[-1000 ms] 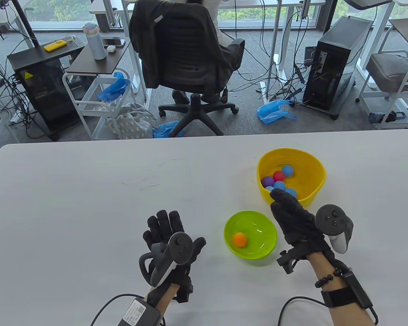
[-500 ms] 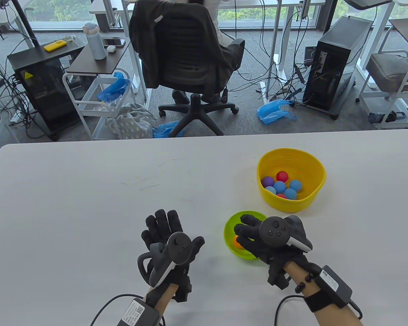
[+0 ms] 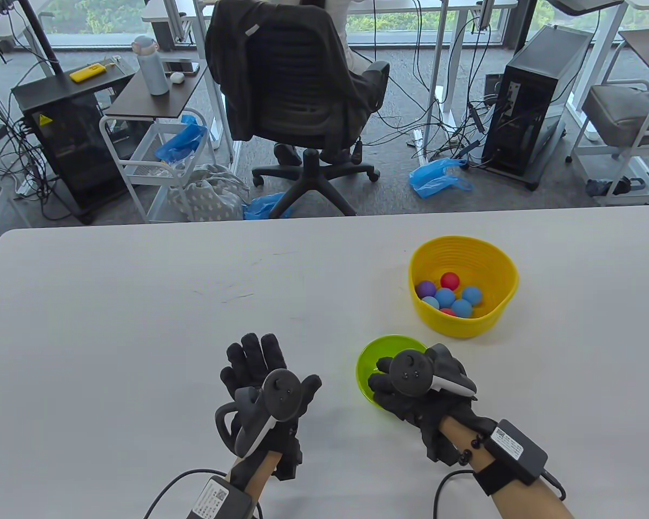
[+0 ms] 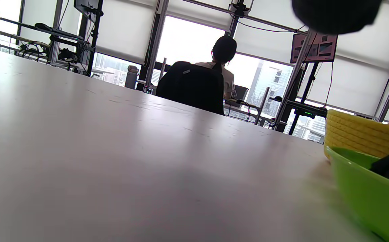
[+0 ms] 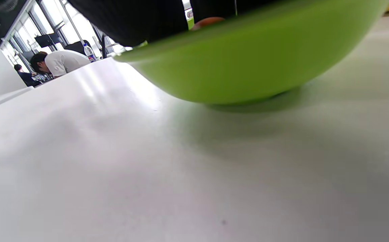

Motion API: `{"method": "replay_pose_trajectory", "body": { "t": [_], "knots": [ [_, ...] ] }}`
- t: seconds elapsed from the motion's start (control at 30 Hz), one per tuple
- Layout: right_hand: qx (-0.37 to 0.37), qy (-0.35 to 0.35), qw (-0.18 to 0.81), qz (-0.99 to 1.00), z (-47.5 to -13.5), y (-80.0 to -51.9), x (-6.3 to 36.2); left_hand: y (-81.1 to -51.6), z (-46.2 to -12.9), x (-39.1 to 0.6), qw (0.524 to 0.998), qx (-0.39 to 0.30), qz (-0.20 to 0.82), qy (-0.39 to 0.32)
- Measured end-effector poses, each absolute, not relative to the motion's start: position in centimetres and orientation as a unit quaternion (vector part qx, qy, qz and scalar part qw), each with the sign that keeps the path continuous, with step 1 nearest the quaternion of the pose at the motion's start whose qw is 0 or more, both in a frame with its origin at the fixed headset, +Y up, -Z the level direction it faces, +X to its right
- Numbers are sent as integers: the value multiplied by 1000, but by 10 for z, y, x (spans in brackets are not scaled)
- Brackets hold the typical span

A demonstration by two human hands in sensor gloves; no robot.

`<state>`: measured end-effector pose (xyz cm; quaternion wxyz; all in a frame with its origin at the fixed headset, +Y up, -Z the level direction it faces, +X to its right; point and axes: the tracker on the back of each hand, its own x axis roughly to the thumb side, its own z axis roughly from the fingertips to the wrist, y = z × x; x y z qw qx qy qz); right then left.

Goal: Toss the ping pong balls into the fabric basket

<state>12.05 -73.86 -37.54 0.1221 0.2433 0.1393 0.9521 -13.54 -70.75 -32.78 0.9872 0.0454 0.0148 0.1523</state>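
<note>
The yellow woven basket point(image 3: 505, 273) stands at the right of the white table and holds several blue, red and purple balls point(image 3: 444, 296). A green bowl point(image 3: 365, 361) sits in front of it. My right hand point(image 3: 383, 374) reaches down into the green bowl and covers the inside. In the right wrist view a sliver of an orange ball point(image 5: 208, 22) shows above the bowl's rim point(image 5: 248, 64) between my dark fingers; whether they grip it is hidden. My left hand point(image 3: 273, 359) rests flat and empty on the table, left of the bowl, fingers spread.
The left wrist view shows the green bowl point(image 4: 366, 195) close at right with the basket point(image 4: 356, 132) behind it. Bare table top point(image 3: 140, 303) stretches to the left and far side. An office chair point(image 3: 297, 97) stands beyond the far edge.
My right hand came back from over the yellow basket and went down into the green bowl, covering the orange ball. One more ball lies in the basket. My left hand barely moved.
</note>
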Motion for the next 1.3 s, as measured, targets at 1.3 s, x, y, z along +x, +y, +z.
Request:
{"method": "replay_pose_trajectory", "body": {
  "t": [1.3],
  "knots": [
    [152, -45, 624, 765, -383, -693, 258, -710, -327, -135, 986, 32, 160, 13]
  ]
}}
